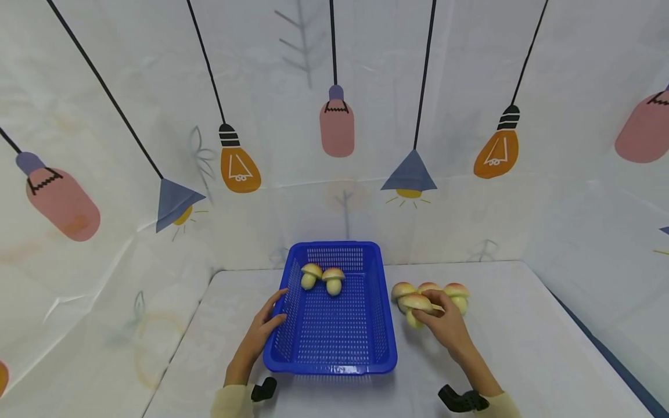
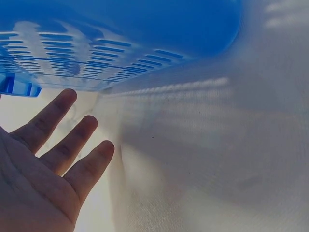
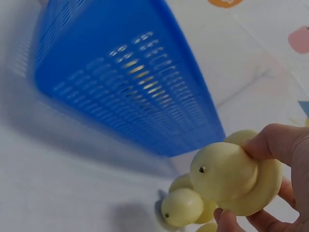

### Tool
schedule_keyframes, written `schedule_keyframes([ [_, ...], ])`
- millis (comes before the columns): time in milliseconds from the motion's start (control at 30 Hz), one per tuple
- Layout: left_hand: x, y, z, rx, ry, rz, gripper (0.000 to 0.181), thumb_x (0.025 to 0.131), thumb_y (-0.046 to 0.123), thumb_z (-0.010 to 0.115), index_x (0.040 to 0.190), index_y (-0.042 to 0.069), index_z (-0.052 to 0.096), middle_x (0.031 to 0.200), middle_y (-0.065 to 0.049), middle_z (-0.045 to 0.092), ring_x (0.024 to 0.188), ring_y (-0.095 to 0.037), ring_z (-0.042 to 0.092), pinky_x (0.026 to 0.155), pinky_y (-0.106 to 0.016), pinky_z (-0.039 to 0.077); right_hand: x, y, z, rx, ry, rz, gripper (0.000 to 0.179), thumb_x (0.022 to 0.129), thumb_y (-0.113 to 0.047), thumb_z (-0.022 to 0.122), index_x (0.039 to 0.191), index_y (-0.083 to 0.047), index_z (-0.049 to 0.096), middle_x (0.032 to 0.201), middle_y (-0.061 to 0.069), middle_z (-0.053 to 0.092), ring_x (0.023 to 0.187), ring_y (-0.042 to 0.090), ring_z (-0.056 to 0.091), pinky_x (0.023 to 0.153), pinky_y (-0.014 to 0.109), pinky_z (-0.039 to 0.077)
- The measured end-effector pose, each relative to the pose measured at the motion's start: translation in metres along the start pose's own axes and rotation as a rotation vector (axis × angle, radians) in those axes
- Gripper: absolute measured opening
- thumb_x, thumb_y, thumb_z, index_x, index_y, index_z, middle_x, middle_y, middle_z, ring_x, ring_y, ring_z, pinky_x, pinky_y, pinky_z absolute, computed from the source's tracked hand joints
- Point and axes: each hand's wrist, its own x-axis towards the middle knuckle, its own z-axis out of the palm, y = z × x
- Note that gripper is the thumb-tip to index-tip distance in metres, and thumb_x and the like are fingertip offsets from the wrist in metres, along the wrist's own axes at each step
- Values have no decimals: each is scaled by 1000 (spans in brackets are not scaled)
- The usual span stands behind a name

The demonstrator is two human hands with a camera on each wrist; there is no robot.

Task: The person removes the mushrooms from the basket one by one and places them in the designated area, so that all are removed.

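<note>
A blue perforated plastic basket stands in the middle of the table. Two toy mushrooms with yellow-orange caps, a left one and a right one, lie inside near its far end. Along the basket's left rim rests my left hand; three of its fingers stretch out straight beside the wall in the left wrist view. To the right of the basket, my right hand pinches a toy mushroom between thumb and fingers, its pale stem end facing the right wrist camera.
Several more toy mushrooms sit grouped on the table right of the basket, partly hidden behind my right hand. White cloth covers the table. A wall sheet printed with hanging lamps rises behind and at both sides.
</note>
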Motion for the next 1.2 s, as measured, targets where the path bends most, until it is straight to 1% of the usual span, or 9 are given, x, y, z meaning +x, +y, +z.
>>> schedule_keyframes([
  [100, 0, 0, 1, 7, 5, -5, 59, 103, 18, 54, 160, 21, 38, 158, -27, 41, 132, -46, 52, 99, -55, 48, 0, 10, 0, -32, 8, 4, 53, 89, -18, 80, 134, -2, 57, 133, 20, 59, 110, 24, 66, 80, 20, 52],
  [200, -1, 1, 1, 9, 9, -5, 59, 102, 17, 54, 160, 21, 38, 160, -26, 38, 135, -47, 49, 101, -57, 47, 0, 20, 2, -37, 11, -13, 53, 88, -17, 82, 133, -2, 59, 131, 18, 61, 107, 16, 64, 80, 20, 52],
  [367, -1, 1, 2, 17, 14, -6, 60, 102, 16, 53, 160, 21, 38, 162, -25, 36, 137, -47, 47, 102, -56, 46, 0, 34, 6, 1, 8, -29, 52, 85, -12, 83, 130, 1, 60, 127, 19, 62, 100, 5, 62, 80, 20, 52],
  [433, -1, 1, 2, 18, 12, -5, 60, 102, 15, 53, 160, 21, 37, 162, -25, 35, 137, -48, 47, 102, -55, 46, -1, 38, 8, 17, 2, -15, 52, 85, -10, 83, 131, 2, 60, 128, 21, 62, 100, 7, 63, 80, 20, 53],
  [567, -1, 2, 2, 15, 7, -1, 60, 102, 16, 52, 160, 21, 37, 161, -26, 38, 135, -47, 49, 101, -55, 47, -1, 42, 12, 48, -27, 38, 54, 86, -10, 81, 134, 2, 57, 133, 23, 58, 105, 19, 69, 79, 21, 54],
  [633, -1, 2, 2, 17, 8, -3, 59, 103, 17, 52, 160, 22, 37, 160, -27, 39, 134, -47, 50, 100, -55, 47, -1, 44, 14, 51, -39, 59, 55, 87, -10, 81, 135, 1, 57, 135, 23, 57, 106, 22, 70, 78, 22, 55],
  [900, -1, 3, 3, 16, 6, -8, 60, 103, 18, 52, 160, 22, 37, 163, -25, 35, 136, -48, 48, 102, -58, 46, -1, 49, 20, 38, -27, 73, 54, 87, -9, 80, 135, 1, 58, 134, 25, 59, 97, 11, 68, 75, 23, 54],
  [1100, -1, 3, 3, 24, 12, -12, 59, 103, 17, 51, 160, 23, 37, 162, -25, 35, 136, -48, 48, 101, -58, 47, -1, 49, 22, 17, -23, 64, 53, 87, -10, 80, 134, 1, 58, 134, 26, 59, 97, 15, 68, 73, 24, 54],
  [1200, -1, 2, 3, 20, 11, -9, 59, 103, 17, 51, 160, 22, 37, 163, -25, 34, 137, -48, 47, 102, -58, 46, 0, 50, 22, 17, -26, 64, 53, 88, -10, 80, 135, 1, 58, 135, 26, 60, 99, 18, 69, 73, 23, 54],
])
